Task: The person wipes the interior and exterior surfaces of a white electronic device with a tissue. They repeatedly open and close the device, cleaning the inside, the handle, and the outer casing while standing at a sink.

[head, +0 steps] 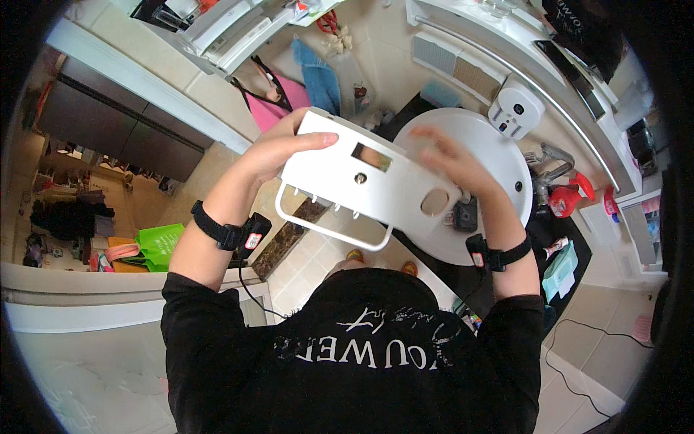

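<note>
A white plastic bathroom rack (374, 190), with a towel bar, small hooks, a rectangular window and a round hole, is tilted in front of my body. My left hand (295, 142) grips its upper left end, the thumb lying on the flat face. Blurred, my right hand (447, 157) is beside the rack's right end, above the white washbasin (477, 130); its fingers look loosely spread, and whether they touch the rack is unclear. A small dark object (465, 215) shows between the rack and my right wrist.
A metal faucet (550, 168) and a red pump bottle (566, 199) stand at the basin's right. A teal pack (559, 271) lies on the black counter (577, 247). Above, a metal rail (520, 78) runs along the shelf. Blue and pink cloths hang behind the rack.
</note>
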`<state>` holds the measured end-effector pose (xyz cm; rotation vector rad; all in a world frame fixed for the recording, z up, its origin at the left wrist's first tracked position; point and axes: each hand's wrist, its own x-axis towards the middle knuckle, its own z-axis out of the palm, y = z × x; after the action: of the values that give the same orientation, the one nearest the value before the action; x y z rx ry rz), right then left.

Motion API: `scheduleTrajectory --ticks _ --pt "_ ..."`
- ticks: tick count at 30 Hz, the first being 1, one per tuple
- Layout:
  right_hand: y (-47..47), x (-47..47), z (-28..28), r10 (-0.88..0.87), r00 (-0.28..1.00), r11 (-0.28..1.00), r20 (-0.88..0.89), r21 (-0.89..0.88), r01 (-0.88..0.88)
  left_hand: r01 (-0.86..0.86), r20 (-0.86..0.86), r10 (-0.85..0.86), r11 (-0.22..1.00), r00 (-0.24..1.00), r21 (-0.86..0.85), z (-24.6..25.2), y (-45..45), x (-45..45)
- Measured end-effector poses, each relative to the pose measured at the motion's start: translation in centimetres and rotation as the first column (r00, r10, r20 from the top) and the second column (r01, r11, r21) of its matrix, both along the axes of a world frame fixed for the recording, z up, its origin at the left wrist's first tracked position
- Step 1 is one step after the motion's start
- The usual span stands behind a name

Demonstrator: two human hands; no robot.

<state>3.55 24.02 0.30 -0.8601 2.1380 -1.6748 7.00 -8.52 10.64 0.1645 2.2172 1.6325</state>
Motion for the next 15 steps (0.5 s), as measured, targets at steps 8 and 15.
scheduleTrajectory --ticks 8,15 --pt "-4.0 2.4 1.8 -0.792 0.57 0.604 -0.219 -0.417 0.679 -0.425 0.123 0.407 0.88 0.905 0.212 -2.0 -0.2 -1.4" --pt "-6.0 -1.3 0.9 -0.593 0.591 0.737 -0.547 -0.074 0.671 -0.365 0.197 0.316 0.874 0.928 0.32 -4.2 -0.3 -2.2"
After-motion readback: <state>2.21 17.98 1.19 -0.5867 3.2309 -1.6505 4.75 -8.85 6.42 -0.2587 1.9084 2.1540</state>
